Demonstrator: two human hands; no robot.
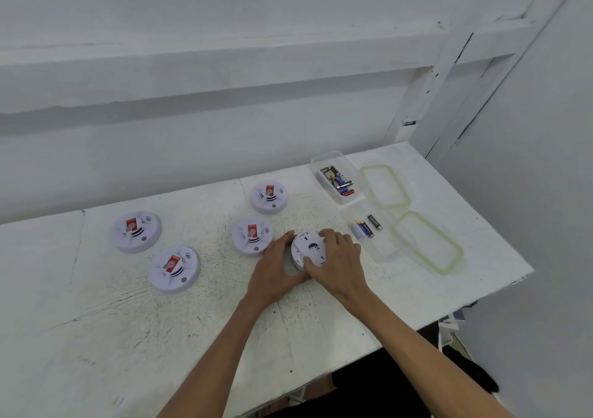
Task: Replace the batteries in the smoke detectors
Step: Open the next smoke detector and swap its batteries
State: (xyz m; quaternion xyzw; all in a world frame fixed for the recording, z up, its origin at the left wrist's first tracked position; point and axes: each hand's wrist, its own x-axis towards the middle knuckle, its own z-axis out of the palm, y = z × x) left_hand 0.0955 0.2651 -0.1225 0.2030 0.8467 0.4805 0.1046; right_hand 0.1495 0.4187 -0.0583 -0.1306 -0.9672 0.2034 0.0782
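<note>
I see left hand [276, 268] and right hand [338, 254] with fingers [284, 238] curled round one smoke detector [309, 247] over the tabletop [96, 321]; its front's hidden.

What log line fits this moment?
left hand: grips smoke detector | right hand: grips same detector | other four detectors: on table | batteries: in open containers

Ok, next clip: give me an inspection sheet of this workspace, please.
Surface: white table, scuffed and speckled.
Job's things: four smoke detectors lying label up; fifth smoke detector held tilted, back showing; far clear container holding many batteries; near clear container holding a few batteries.
Clutter: two green-sealed lids lying right of the containers.
Hands: left hand and right hand both grip the fifth smoke detector.
Cables: nothing seen.
Surroundings: white walls.
</note>
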